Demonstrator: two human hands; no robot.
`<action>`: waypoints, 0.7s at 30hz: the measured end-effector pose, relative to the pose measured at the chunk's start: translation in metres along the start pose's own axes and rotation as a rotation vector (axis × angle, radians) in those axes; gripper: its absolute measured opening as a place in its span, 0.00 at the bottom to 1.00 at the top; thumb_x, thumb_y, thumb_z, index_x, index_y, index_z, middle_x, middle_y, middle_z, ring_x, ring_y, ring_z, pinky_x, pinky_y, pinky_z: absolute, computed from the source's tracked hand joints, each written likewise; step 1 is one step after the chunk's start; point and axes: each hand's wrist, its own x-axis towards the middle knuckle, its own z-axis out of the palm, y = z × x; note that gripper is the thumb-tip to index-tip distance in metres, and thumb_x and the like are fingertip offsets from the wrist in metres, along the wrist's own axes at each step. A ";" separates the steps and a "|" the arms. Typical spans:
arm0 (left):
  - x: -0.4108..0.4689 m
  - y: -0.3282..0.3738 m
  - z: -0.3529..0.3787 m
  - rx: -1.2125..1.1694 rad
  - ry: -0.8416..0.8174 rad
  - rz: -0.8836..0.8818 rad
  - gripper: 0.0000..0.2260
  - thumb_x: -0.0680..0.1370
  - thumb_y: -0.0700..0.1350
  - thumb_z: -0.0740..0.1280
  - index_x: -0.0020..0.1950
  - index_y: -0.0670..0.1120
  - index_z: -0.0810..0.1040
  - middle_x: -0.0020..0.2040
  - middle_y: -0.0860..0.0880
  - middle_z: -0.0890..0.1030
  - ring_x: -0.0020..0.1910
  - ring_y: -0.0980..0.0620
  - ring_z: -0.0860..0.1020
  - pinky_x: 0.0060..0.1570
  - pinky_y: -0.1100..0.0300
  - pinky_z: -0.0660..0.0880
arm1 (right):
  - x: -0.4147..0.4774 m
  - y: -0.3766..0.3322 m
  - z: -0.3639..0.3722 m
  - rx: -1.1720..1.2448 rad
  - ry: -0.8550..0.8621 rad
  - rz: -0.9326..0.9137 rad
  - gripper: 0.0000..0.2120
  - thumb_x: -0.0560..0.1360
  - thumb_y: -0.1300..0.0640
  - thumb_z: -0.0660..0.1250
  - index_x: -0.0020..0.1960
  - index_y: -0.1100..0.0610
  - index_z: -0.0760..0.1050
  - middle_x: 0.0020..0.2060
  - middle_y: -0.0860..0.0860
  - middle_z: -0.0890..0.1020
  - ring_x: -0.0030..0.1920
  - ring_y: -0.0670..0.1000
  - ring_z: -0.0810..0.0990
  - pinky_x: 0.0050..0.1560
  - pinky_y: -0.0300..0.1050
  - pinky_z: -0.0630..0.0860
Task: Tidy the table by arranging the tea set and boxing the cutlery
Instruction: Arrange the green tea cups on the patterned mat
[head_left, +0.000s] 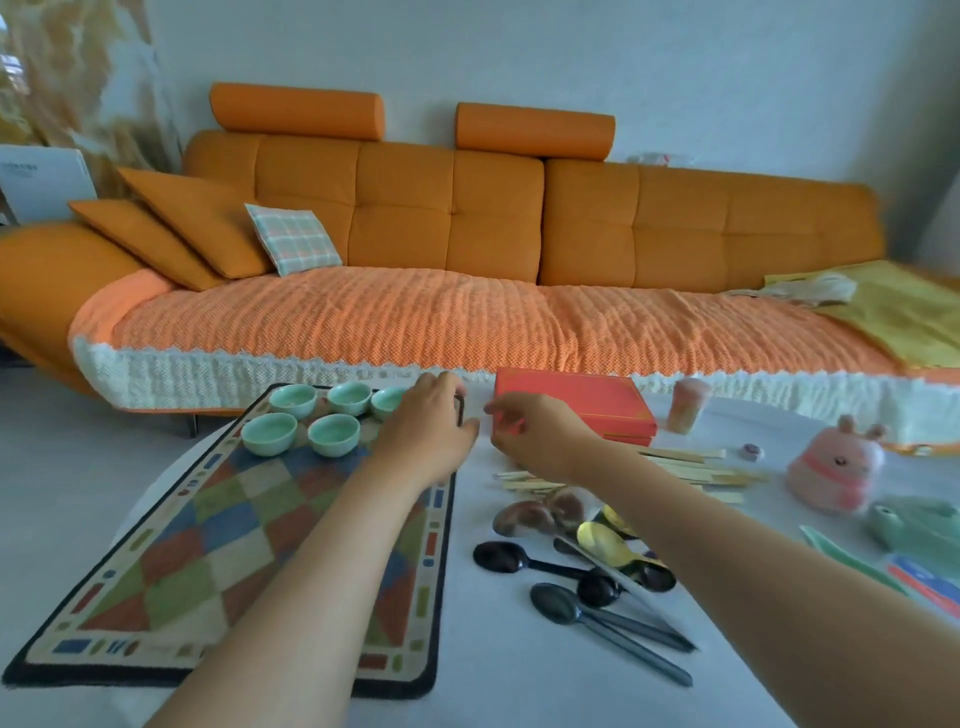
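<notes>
Cups (333, 434), glossy pale green, crowd the mat (208, 545); grip of left hand (423, 426) and right hand (530, 436) unclear.

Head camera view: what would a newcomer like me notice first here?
The long orange sofa fills the background. In front, pale green cups cluster at the far end of a chequered mat, with the left hand beside them and the right hand at a red box. Dark and gold spoons lie scattered on the table right of the mat.
</notes>
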 end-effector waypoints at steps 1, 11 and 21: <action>-0.002 0.019 0.007 -0.032 -0.029 0.027 0.14 0.79 0.51 0.65 0.62 0.50 0.70 0.58 0.50 0.71 0.54 0.49 0.74 0.52 0.50 0.74 | -0.016 0.011 -0.012 -0.001 0.016 0.016 0.18 0.77 0.55 0.64 0.66 0.51 0.75 0.53 0.49 0.82 0.49 0.52 0.81 0.52 0.49 0.78; -0.043 0.164 0.063 -0.128 -0.244 0.262 0.13 0.78 0.52 0.66 0.62 0.53 0.70 0.51 0.56 0.72 0.46 0.55 0.73 0.45 0.55 0.73 | -0.149 0.107 -0.113 -0.053 0.132 0.164 0.18 0.76 0.51 0.68 0.65 0.46 0.75 0.56 0.44 0.79 0.51 0.45 0.78 0.54 0.41 0.74; -0.082 0.245 0.118 -0.112 -0.603 0.310 0.38 0.74 0.54 0.71 0.79 0.52 0.56 0.79 0.52 0.56 0.75 0.51 0.61 0.70 0.53 0.63 | -0.227 0.174 -0.132 -0.308 -0.163 0.391 0.52 0.63 0.37 0.77 0.78 0.49 0.54 0.74 0.52 0.65 0.71 0.55 0.66 0.70 0.51 0.66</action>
